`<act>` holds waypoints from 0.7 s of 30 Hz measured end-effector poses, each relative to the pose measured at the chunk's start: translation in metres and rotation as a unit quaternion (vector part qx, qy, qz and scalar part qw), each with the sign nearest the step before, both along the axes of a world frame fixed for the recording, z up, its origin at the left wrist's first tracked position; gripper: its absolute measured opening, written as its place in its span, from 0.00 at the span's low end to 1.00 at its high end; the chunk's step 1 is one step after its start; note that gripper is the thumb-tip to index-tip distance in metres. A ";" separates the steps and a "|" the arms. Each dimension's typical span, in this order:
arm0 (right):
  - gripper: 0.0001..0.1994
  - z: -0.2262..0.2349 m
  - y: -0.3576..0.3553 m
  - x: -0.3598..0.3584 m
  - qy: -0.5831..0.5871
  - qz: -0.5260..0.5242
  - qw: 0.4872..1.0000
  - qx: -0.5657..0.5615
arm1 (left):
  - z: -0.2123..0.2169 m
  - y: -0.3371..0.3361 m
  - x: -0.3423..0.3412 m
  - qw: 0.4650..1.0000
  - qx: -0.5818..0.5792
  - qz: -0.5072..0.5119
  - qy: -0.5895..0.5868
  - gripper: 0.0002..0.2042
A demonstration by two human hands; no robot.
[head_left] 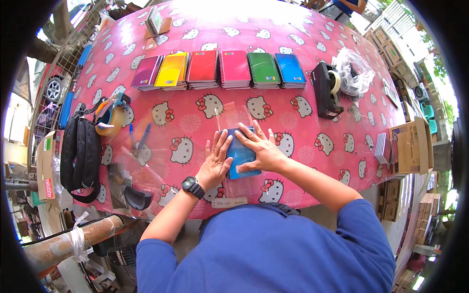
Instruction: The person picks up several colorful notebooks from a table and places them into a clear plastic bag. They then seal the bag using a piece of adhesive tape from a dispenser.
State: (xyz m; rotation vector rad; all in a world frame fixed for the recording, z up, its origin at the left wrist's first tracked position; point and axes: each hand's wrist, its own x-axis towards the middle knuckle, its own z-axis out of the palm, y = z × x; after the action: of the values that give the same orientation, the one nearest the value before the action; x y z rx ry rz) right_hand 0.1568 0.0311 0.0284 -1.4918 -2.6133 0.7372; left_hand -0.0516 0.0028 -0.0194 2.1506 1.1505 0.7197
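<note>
A blue notebook (pixel 240 155) lies on the table near my body, partly covered by my hands. Clear plastic (pixel 233 113) shows past its far edge and below its near edge; I cannot tell whether the notebook is inside it or on top. My left hand (pixel 215 160), with a black watch on the wrist, rests along the notebook's left side, fingers stretched out. Across the upper right part of the cover lies my right hand (pixel 260 147), its fingers spread flat. Neither hand is closed round anything.
Six stacks of spiral notebooks, such as a red one (pixel 202 66), stand in a row beyond my hands. A black tape dispenser (pixel 326 90) and crumpled plastic (pixel 354 71) sit right. Leftward are a black bag (pixel 83 154), tape rolls (pixel 111 117) and pens (pixel 143 136). A cardboard box (pixel 409 146) stands far right.
</note>
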 end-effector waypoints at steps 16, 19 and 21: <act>0.45 0.010 0.023 0.078 0.243 -0.114 0.946 0.183 | 0.028 0.019 0.014 0.991 -0.023 0.040 0.127 0.38; 0.23 0.031 0.064 0.182 0.215 -0.435 0.788 0.379 | 0.029 0.016 0.012 0.991 -0.037 0.049 0.121 0.37; 0.27 0.011 0.079 0.268 0.141 -0.530 0.764 0.339 | 0.030 0.019 0.023 0.993 -0.034 0.027 0.110 0.37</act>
State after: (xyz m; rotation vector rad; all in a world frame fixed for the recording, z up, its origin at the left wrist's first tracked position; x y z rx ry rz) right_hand 0.4251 0.1099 0.0390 -1.9364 -1.1676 -0.1204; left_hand -0.0290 0.0215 0.0103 2.1905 1.3298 0.4673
